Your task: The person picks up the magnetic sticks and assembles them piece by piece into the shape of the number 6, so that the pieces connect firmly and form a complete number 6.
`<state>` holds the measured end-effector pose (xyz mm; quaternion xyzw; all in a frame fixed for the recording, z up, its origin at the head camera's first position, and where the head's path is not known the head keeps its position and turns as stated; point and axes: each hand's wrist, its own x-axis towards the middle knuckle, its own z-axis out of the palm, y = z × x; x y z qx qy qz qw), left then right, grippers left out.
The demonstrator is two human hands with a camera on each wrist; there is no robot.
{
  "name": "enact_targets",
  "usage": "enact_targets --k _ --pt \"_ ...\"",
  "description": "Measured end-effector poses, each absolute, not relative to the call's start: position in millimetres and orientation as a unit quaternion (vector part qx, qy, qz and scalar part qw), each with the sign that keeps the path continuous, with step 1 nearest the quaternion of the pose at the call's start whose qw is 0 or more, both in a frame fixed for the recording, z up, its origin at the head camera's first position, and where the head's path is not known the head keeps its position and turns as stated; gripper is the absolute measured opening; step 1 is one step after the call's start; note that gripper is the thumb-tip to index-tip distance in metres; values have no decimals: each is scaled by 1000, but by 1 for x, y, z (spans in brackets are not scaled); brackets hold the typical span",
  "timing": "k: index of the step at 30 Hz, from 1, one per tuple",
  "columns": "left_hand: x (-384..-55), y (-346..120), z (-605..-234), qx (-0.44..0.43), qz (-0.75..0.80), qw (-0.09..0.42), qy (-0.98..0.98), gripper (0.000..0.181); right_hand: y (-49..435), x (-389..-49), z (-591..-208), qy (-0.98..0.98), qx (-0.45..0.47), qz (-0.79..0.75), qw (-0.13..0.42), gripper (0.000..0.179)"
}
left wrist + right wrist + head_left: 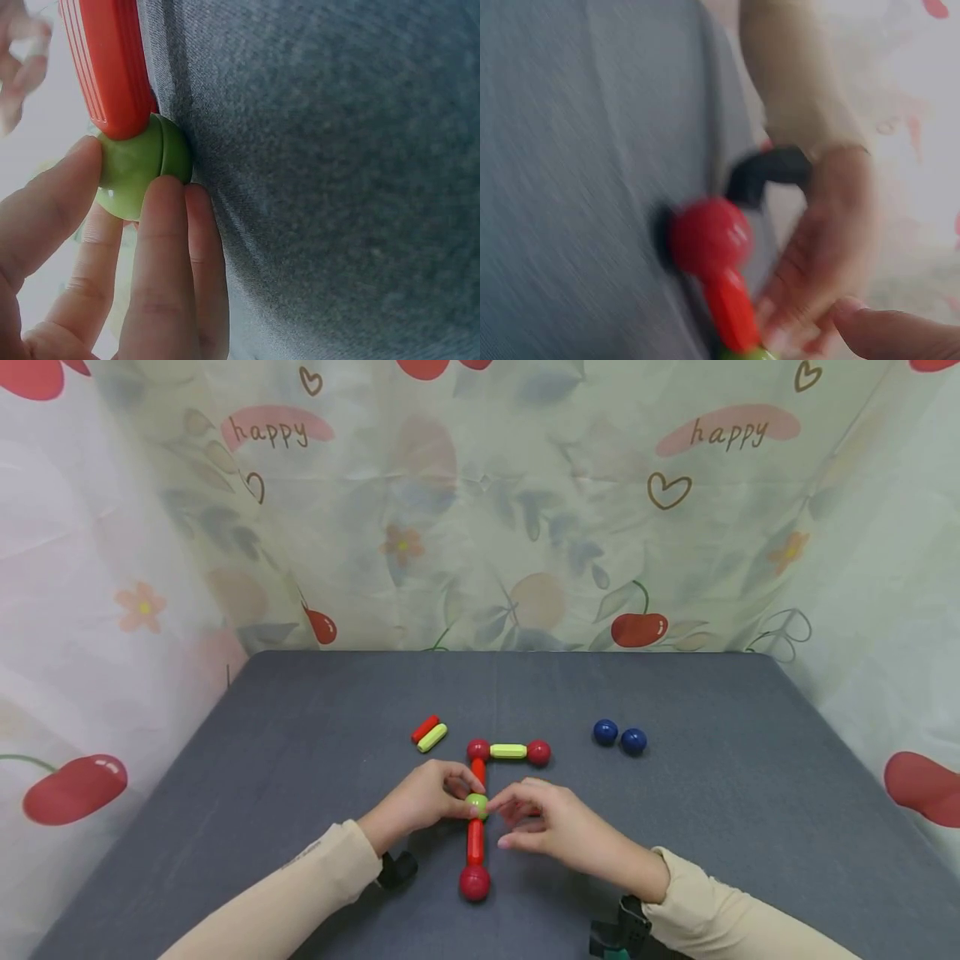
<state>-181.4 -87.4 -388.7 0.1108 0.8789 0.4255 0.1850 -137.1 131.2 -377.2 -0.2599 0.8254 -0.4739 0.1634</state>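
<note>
My left hand (429, 799) grips a green ball (131, 169) between thumb and fingers at the middle of a stick-and-ball chain on the table. A red rod (476, 843) runs from it to a red ball (474, 883) at the near end. On the far side another red rod (478, 770) leads to a second red ball (478, 749), from which a yellow-green rod (508, 751) extends right to a third red ball (538, 752). Just right of the green ball, my right hand (551, 822) hovers with fingers loosely bent and thumb apart, nothing visible in its grasp.
Beyond the left hand, a loose red rod (425, 728) and a yellow-green rod (432, 738) lie side by side. Two blue balls (619, 737) sit at the right on the dark grey table (712, 760). Patterned curtains (480, 527) surround the back and sides.
</note>
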Motion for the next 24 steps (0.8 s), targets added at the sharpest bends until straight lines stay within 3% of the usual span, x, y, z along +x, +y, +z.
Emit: enact_targets --k 4,7,14,24 --pt "-182 -87 -388 100 422 190 881 19 137 -149 -372 859 -257 -437 79 34" --pt "-182 -86 -388 95 418 192 883 19 139 -157 -374 877 -251 -406 49 36" --pt "-181 -85 -388 88 417 200 882 19 142 -171 -392 910 -207 -347 92 40" --pt "-182 -85 -388 87 416 198 883 19 139 -184 -403 919 -205 -317 110 28"
